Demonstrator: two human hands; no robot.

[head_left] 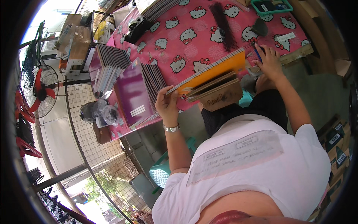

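My left hand (167, 104) pinches the left end of an orange spiral notebook (218, 71), close to its wire binding. The notebook is tilted, with its coil edge along the top. At its other end, my right hand (270, 61) is closed around a small blue-handled tool (258, 52), whose kind I cannot make out. Just below the notebook is a brown cardboard holder (222, 98) with handwriting on it. Beyond the notebook, a bundle of black spiral coils (223, 28) lies on the pink patterned tablecloth (194, 52).
Purple spiral notebooks (134, 93) and another notebook stack (110, 69) stand at the left. A black tape dispenser (138, 30) sits farther back. A green tray (272, 6) is at the far right. A red-bladed fan (40, 91) stands beside the wire mesh; a teal stool (160, 173) is below the table.
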